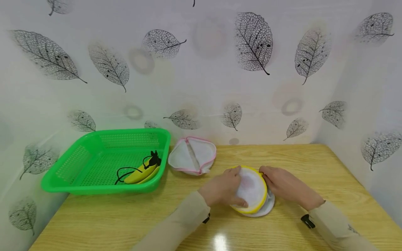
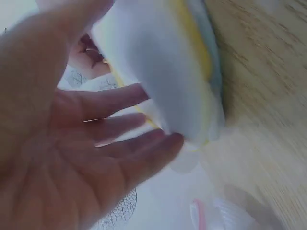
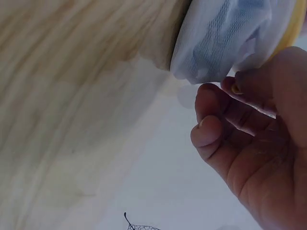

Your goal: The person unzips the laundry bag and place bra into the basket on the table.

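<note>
A round white mesh laundry bag (image 1: 251,191) with a yellow zipper edge stands on the table, its grey-white lower part showing beneath. My left hand (image 1: 223,188) holds it from the left, thumb at the front and fingers around the far side. In the left wrist view, the fingers (image 2: 152,155) press along the bag's side. At the bag's right edge, my right hand (image 1: 287,186) pinches the yellow zipper pull (image 3: 235,89) between thumb and index finger. The right wrist view shows that hand's other fingers curled loosely beside the mesh.
A green plastic basket (image 1: 106,189) at the left holds yellow bananas (image 1: 138,176) and a black cable with a plug (image 1: 154,159). Between basket and hands, toward the back, lies a white mesh bag with pink trim (image 1: 205,153). A leaf-patterned curtain (image 1: 201,87) borders the wooden table (image 1: 113,219).
</note>
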### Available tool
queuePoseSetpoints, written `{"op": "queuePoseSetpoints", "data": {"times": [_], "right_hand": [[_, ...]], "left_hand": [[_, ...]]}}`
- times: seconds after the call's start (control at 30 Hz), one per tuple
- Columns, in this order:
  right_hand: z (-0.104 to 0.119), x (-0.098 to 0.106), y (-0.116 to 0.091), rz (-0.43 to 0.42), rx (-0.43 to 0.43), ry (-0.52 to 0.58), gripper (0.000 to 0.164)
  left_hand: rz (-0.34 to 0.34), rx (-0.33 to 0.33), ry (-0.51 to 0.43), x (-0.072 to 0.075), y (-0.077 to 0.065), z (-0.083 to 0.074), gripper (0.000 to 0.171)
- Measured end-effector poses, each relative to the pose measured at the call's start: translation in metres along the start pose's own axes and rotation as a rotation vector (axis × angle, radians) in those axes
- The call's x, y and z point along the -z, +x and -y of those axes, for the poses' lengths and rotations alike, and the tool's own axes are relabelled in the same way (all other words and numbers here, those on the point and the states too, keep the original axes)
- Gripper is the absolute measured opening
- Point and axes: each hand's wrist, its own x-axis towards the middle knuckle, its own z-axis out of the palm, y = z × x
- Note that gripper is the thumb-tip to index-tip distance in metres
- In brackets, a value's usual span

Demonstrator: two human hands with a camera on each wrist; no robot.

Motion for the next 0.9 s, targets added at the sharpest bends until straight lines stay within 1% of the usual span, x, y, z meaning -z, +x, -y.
{"op": "queuePoseSetpoints", "data": {"times": [0.07,0.13,0.2,0.23,0.33,0.4,0.43,0.53,0.57,0.63,0.67,0.9], "right_hand": [[0.001,-0.001,0.003,0.011,0.008,-0.007,0.019],[0.001,-0.002,0.005,0.029,0.021,-0.022,0.018],[0.001,-0.003,0.008,0.043,0.054,-0.064,0.016],[0.001,-0.003,0.009,0.053,0.075,-0.091,0.015],[0.0,-0.004,0.012,0.071,0.133,-0.166,0.014],[0.0,-0.005,0.014,0.077,0.136,-0.173,0.013],[0.0,-0.005,0.014,0.083,0.15,-0.196,0.014],[-0.001,-0.004,0.014,0.087,0.105,-0.168,0.016],[-0.001,-0.004,0.014,0.088,0.085,-0.15,0.017],[-0.002,-0.003,0.013,0.095,0.065,-0.152,0.019],[-0.002,-0.003,0.012,0.093,0.037,-0.125,0.02],[-0.002,-0.003,0.01,0.102,-0.002,-0.096,0.022]], "left_hand": [[-0.062,-0.053,-0.006,-0.001,0.0,0.002,0.08],[-0.113,-0.11,0.003,-0.003,-0.001,0.005,0.072],[-0.139,-0.154,0.006,-0.005,-0.001,0.006,0.071],[-0.14,-0.161,0.012,-0.006,-0.001,0.007,0.072],[-0.108,-0.148,0.029,-0.008,0.001,0.007,0.072],[-0.071,-0.123,0.024,-0.008,0.003,0.007,0.07],[-0.057,-0.11,0.018,-0.007,0.003,0.007,0.069],[-0.032,-0.085,-0.001,-0.005,0.004,0.007,0.068],[-0.028,-0.079,-0.007,-0.004,0.004,0.007,0.067],[-0.027,-0.074,-0.015,-0.004,0.004,0.006,0.067],[-0.025,-0.072,-0.016,-0.003,0.004,0.006,0.067],[-0.016,-0.057,-0.026,-0.004,0.004,0.005,0.067]]}}
